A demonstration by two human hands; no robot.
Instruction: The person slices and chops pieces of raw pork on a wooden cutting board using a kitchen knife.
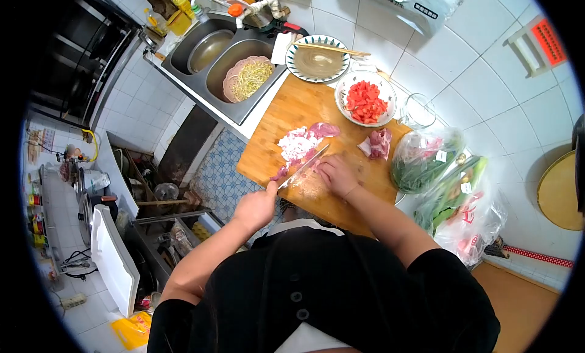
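My left hand point(256, 207) is closed around the handle of a kitchen knife point(303, 168), whose blade lies slantwise low over the wooden cutting board point(262, 153). My right hand point(336, 174) rests on the board just right of the blade, fingers curled against a piece of raw meat point(315, 164) that they partly cover. Pink meat strips lie along the blade's left side. Beyond it sit a heap of diced white fat point(296, 144) and a pink meat slice point(325, 129). A larger raw meat chunk point(377, 144) is at the board's right.
A bowl of chopped red pieces point(367, 103) stands at the board's far edge, beside a plate point(317, 63) with chopsticks point(335, 49). Bagged green vegetables point(448, 194) and a glass bowl point(418, 111) are right. The double sink point(222, 79) holds a pink basket of sprouts point(251, 79).
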